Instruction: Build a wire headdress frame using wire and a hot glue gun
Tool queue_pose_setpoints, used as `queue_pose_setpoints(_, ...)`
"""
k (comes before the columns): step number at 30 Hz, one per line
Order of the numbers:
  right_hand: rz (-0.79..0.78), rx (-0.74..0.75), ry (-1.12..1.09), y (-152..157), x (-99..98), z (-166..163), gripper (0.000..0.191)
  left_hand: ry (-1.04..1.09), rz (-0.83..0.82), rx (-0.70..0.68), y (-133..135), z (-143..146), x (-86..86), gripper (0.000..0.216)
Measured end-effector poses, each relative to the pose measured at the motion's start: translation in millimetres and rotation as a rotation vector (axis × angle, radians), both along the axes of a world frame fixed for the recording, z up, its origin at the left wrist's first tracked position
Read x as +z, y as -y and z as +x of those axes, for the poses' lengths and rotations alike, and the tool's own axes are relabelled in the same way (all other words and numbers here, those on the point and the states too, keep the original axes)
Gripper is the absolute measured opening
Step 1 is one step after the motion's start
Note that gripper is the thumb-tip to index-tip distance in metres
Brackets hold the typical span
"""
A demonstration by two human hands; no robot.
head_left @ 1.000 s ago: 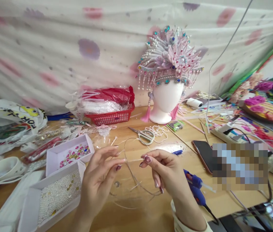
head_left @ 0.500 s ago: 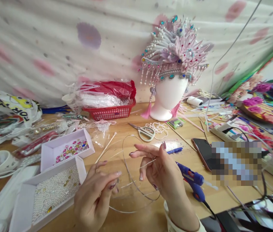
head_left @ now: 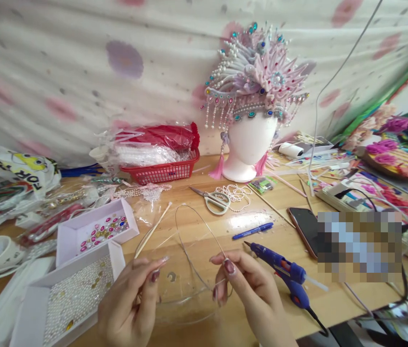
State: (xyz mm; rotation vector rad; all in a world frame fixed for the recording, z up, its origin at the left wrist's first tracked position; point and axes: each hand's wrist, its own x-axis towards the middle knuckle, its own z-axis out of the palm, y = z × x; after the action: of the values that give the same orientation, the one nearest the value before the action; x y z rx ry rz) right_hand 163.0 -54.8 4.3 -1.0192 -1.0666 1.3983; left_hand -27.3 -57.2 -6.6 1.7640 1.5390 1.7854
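Observation:
My right hand (head_left: 242,284) pinches a thin grey wire (head_left: 188,258) between thumb and fingers. The wire bends into a tall, open loop above the wooden table. To the left, my left hand (head_left: 133,294) is closed, thumb pressed to the fingers. A strand of the wire runs into its fingertips, partly hidden by the fingers. Fine clear strands also show around the loop. A blue glue gun (head_left: 279,262) lies just right of my right hand, with a blue pen (head_left: 253,231) beyond it. Beside my left hand are a box of small pearls (head_left: 77,294) and a box of gems (head_left: 104,229).
Behind stand a white mannequin head (head_left: 249,147) wearing a beaded headdress (head_left: 261,79) and a red basket (head_left: 167,172). Scissors (head_left: 216,202) and a pearl string (head_left: 238,195) lie mid-table. At right are a phone (head_left: 299,226), a power strip (head_left: 334,197) and cords.
My right hand has turned from raised, spread fingers to a pinch on the wire, moving slightly down. My left hand has shifted a little left. The view has shifted slightly.

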Motion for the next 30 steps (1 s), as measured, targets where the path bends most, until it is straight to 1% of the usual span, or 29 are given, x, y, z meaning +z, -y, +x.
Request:
queue_pose_setpoints(3, 0.002, 0.059, -0.049, 1, -2.0, -3, 0.030, 0.026, 0.051, -0.021, -1, -2, 10.6, 0.024)
queue_pose_setpoints(5, 0.020, 0.054, -0.069, -1, -3.3, -4, 0.030, 0.063, 0.028, 0.019, 0, -5, 16.9, 0.020)
queue_pose_setpoints(7, 0.040, 0.038, -0.095, -4, -4.4, -5, 0.029, 0.149, -0.066, 0.057, 1, -13, 19.0, 0.013)
queue_pose_setpoints(9, 0.049, 0.024, -0.111, -6, -5.4, -5, 0.028, 0.242, -0.213, 0.057, 3, -24, 16.6, 0.006)
queue_pose_setpoints(12, 0.044, 0.017, -0.104, -7, -6.2, -5, 0.027, 0.283, -0.404, 0.003, 5, -41, 11.0, 0.024)
queue_pose_setpoints(14, 0.043, 0.022, -0.103, -6, -6.3, -4, 0.026, 0.257, -0.445, -0.022, 6, -45, 10.4, 0.030)
queue_pose_setpoints(17, 0.023, 0.028, -0.093, -5, -5.8, -2, 0.027, 0.222, -0.457, 0.008, 6, -39, 15.4, 0.032)
queue_pose_setpoints(19, 0.008, 0.021, -0.083, -4, -5.4, -2, 0.028, 0.176, -0.443, 0.066, 7, -30, 19.5, 0.026)
queue_pose_setpoints(20, 0.003, 0.019, -0.080, -4, -5.1, -2, 0.028, 0.144, -0.422, 0.096, 7, -25, 21.1, 0.022)
queue_pose_setpoints(22, 0.004, 0.021, -0.083, -5, -4.8, -3, 0.028, 0.074, -0.327, 0.128, 8, -15, 22.4, 0.015)
queue_pose_setpoints(24, 0.007, 0.023, -0.096, -6, -4.7, -5, 0.028, 0.031, -0.215, 0.116, 9, -7, 21.5, 0.012)
queue_pose_setpoints(26, 0.012, 0.021, -0.119, -7, -5.2, -7, 0.027, 0.033, -0.155, 0.077, 10, -2, 18.7, 0.013)
queue_pose_setpoints(30, 0.035, 0.013, -0.145, -8, -8.6, -10, 0.024, 0.123, -0.185, 0.035, 9, 4, 11.2, 0.013)
